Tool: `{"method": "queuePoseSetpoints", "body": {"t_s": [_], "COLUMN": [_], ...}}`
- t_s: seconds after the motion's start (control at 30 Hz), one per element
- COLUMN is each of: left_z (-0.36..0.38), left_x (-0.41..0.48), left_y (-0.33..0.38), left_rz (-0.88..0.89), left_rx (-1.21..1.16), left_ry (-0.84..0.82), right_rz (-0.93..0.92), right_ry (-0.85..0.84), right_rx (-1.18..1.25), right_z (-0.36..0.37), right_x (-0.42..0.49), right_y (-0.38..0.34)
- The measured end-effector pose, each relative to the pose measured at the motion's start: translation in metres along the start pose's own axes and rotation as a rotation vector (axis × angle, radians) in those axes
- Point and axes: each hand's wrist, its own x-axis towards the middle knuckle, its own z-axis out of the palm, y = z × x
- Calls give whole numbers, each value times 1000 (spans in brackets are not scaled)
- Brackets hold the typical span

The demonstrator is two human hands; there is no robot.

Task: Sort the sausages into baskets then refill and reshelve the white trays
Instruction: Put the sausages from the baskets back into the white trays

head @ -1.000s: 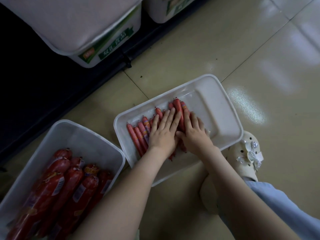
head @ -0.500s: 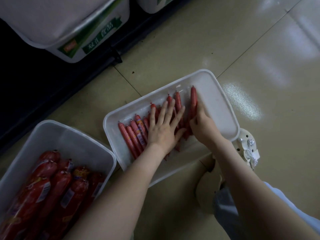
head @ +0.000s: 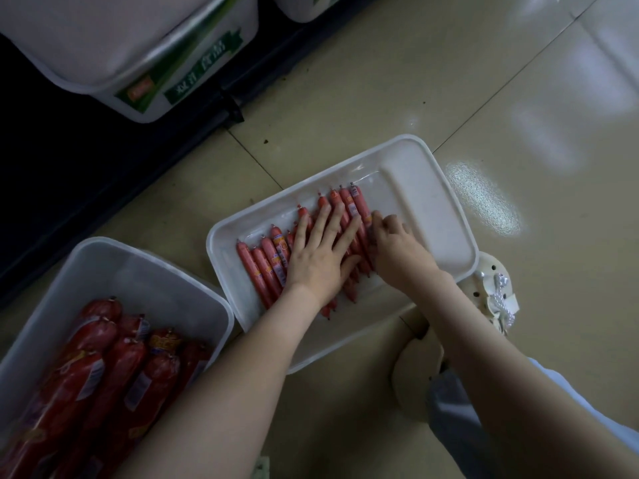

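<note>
- Moved since half a second ago: the outermost sausage (head: 359,205), then standing off to the right of the row and poking ahead of it, now lies tight against its neighbours. The right hand has drawn back along it toward the near end, and the left hand has kept its place.
- Clear tub (head: 166,281), far left on the floor: holds thick red sausages (head: 114,368), neither hand near them.
- Thin sausages (head: 266,261): one slanted row, side by side, filling the left half of the white tray (head: 425,209).
- Left hand (head: 316,264): flat on the row, fingers straight and spread, palm over the near ends and fingertips reaching toward the far ends. It pins the middle of the row.
- Right hand (head: 401,254): just right of the left hand, thumbs nearly touching, fingers bent with their tips at the flank of the outermost sausage. Blurred, so whether it pinches or only pushes cannot be told.
- Step in hand, as judged: squaring the row. To do it well, keep the left palm light enough for the casings to slide, nudge leftward from the right flank to close the gaps, then even the staggered far ends against the tray wall.
- Right half of the tray: bare, with room for a second batch.
- Pale shoe (head: 498,288): tucked against the tray's right corner.
</note>
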Motion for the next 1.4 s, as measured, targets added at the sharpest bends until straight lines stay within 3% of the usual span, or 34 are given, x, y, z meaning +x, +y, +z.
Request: {"method": "queuePoseSetpoints", "body": {"t_s": [0.1,0.37,0.53,0.6,0.83,1.1,1.3,1.4], "left_z": [-14,-106,-191,-231,-332,-347,-303,-264], "left_x": [0,-54,-119,-153,-310,-548,-761,-877], "left_y": [4,-3,-43,-64,-136,-213,-249,-251], "left_rz": [-29,-178,-190,-217,-335,-729,-1151,-1458], "left_rx": [-54,-391,-369,-369,-304,-171,-88,-44], "left_ry": [-103,-6,214,231,515,778,934,961], "right_rz": [48,-146,-305,-384,-684,-1156,-1492,-1635], "right_ry": [71,319,477,507,572,523,346,228], "right_rx": [-47,90,206,276,210,15,-189,-312], "right_z": [0,-37,-94,-116,-157,-113,-25,35], "right_x": [-11,-75,-145,-176,-267,-387,-486,-535], "right_y": [-9,-78,-157,-195,-334,-507,-638,-693]}}
